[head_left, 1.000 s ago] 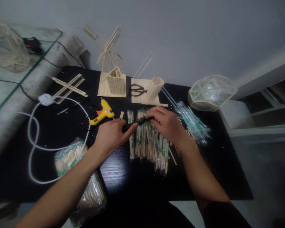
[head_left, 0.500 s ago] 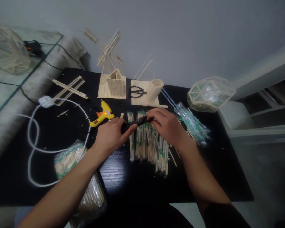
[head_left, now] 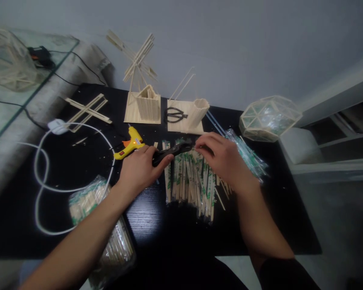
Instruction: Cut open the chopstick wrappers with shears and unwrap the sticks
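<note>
My left hand (head_left: 140, 171) is closed around the handle of a black cutting tool (head_left: 172, 152) that points right over a row of wrapped wooden chopsticks (head_left: 190, 179) on the black table (head_left: 175, 225). My right hand (head_left: 222, 159) hovers at the tool's tip with fingers curled in a pinch; what they pinch is too small to see. A yellow glue gun (head_left: 130, 144) lies just left of my left hand.
Stick models stand at the back: a windmill on a base (head_left: 142, 105), a cup (head_left: 198, 112) with black scissors (head_left: 174, 114), a stick cross (head_left: 87, 110). A faceted stick dome (head_left: 269, 117) sits right. A white cable (head_left: 45, 177) loops left, above a bagged chopstick bundle (head_left: 109, 229).
Both hands and the black tool have shifted slightly away from me, toward the back of the chopstick row. My right hand moved a little to the right.
</note>
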{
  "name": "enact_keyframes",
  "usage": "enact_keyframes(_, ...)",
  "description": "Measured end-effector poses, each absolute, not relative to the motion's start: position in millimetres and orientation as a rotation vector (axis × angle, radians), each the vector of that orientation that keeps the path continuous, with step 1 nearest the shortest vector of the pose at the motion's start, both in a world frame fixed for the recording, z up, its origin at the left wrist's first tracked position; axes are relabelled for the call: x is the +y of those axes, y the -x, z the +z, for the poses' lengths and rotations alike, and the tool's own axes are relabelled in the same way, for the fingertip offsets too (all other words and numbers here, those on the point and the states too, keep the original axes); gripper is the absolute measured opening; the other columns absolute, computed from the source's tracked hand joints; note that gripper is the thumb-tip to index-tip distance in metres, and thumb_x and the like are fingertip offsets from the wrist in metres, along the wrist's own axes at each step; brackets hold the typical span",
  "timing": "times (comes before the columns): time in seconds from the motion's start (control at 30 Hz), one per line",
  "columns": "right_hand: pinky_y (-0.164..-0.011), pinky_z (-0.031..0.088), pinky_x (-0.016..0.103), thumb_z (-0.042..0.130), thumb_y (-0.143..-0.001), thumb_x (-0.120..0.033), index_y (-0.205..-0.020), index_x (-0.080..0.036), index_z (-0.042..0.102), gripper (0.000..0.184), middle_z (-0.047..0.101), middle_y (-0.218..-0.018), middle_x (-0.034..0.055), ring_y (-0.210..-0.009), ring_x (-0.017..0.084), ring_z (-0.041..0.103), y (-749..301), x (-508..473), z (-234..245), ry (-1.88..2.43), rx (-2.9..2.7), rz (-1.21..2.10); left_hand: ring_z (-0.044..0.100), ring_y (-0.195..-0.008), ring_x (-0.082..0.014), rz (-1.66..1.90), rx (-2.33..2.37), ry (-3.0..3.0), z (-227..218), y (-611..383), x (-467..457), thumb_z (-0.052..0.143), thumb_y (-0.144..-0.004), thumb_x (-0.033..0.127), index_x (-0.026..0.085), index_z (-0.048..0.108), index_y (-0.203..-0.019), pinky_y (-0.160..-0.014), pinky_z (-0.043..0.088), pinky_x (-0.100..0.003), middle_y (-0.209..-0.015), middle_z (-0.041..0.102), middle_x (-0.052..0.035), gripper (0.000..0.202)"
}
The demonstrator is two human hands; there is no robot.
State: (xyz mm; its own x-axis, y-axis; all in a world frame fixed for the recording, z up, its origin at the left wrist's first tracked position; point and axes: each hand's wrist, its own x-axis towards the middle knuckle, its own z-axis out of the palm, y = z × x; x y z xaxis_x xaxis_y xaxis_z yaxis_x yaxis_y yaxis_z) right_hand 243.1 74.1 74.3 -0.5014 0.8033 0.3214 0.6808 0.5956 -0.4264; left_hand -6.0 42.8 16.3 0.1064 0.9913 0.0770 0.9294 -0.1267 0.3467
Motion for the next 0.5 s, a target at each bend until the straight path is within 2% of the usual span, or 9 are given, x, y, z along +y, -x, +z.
enact_keyframes(0.1, -0.083, 0.053, 0.034, 0.064, -0.097, -0.013, -0.090, -0.021, 0.070, 0.012, 0.075, -0.094, 0.0035, -0.087, 0.020, 0.071, -244.7, 73.9, 77.7, 1.329, -2.345, 0.431, 0.068, -0.086, -0.0308, 0.468, 1.950, -2.104, 17.1, 5.5, 43.7, 0.033, -0.096, 0.081, 0.017, 0.071, -0.101, -0.069, 0.042, -0.037, -0.094, 0.072, -0.0125, 0.074)
enact_keyframes(0.23, -0.082, 0.051, 0.035, 0.064, -0.096, -0.015, -0.091, -0.019, 0.077, 0.014, 0.079, -0.094, 0.0056, -0.088, 0.022, 0.073, -241.2, 76.7, 71.5, 1.472, -2.499, 0.689, 0.068, -0.088, -0.0297, 0.610, 1.898, -1.933, 17.1, 8.2, 46.8, 0.038, -0.097, 0.077, 0.019, 0.073, -0.102, -0.072, 0.043, -0.037, -0.097, 0.074, -0.0111, 0.068)
enact_keyframes(0.4, -0.083, 0.050, 0.035, 0.062, -0.096, -0.018, -0.091, -0.017, 0.080, 0.019, 0.081, -0.095, 0.0090, -0.091, 0.024, 0.074, -233.6, 80.3, 59.6, 1.533, -2.642, 0.864, 0.061, -0.071, -0.0209, 0.967, 1.657, -1.619, 14.5, 14.7, 50.3, 0.042, -0.100, 0.068, 0.020, 0.066, -0.079, -0.067, 0.042, -0.033, -0.074, 0.068, -0.0041, 0.058)
enact_keyframes(0.5, -0.084, 0.049, 0.035, 0.061, -0.094, -0.014, -0.091, -0.017, 0.080, 0.019, 0.080, -0.097, 0.0097, -0.092, 0.024, 0.073, -230.4, 80.6, 55.4, 1.499, -2.715, 0.840, 0.061, -0.069, -0.0201, 1.161, 1.541, -1.390, 12.8, 15.7, 50.7, 0.040, -0.099, 0.071, 0.021, 0.064, -0.074, -0.065, 0.045, -0.033, -0.073, 0.066, -0.0047, 0.061)
